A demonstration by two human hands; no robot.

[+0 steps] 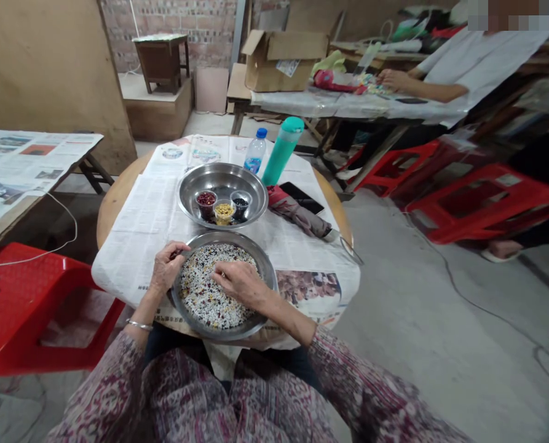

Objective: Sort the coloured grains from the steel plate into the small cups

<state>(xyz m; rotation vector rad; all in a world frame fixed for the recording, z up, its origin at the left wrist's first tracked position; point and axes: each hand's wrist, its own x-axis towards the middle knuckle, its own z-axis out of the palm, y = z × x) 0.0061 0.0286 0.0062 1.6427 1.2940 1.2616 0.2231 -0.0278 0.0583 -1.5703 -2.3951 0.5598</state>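
1. Station. Through the head view I have a round desk (117,197) covered with newspaper (138,212). The near bowl (269,267) sits at its front edge, before the lap. The far bowl (191,191) stands just behind it.

2. Work material. The mix (200,298) lies in the near bowl: mostly white grains, with black, yellow and dark red pieces scattered through it.

3. Hands. The left hand (167,267) is at the left rim of the near bowl, fingers bent toward the grain. The right hand (241,282) is over the middle of the mix, fingers curled down. I cannot tell whether either set of fingers grips a piece; the tips are too small or hidden.

4. Done. Three clear cups stand together inside the far bowl, each with its own colour: the red cup (206,200) at left, the yellow cup (224,212) in front, the black cup (241,205) at right. I judge this portion as separated.

5. Left. Coloured pieces remain throughout the near bowl, and no area of it shows white alone. I rate progress as partial, with much outstanding. Some dark pieces also appear loose on the floor of the far bowl, outside the cups.

6. Clearance. The bottle (256,154), flask (283,151) and umbrella (302,218) are beyond or beside the far bowl, apart from both hands
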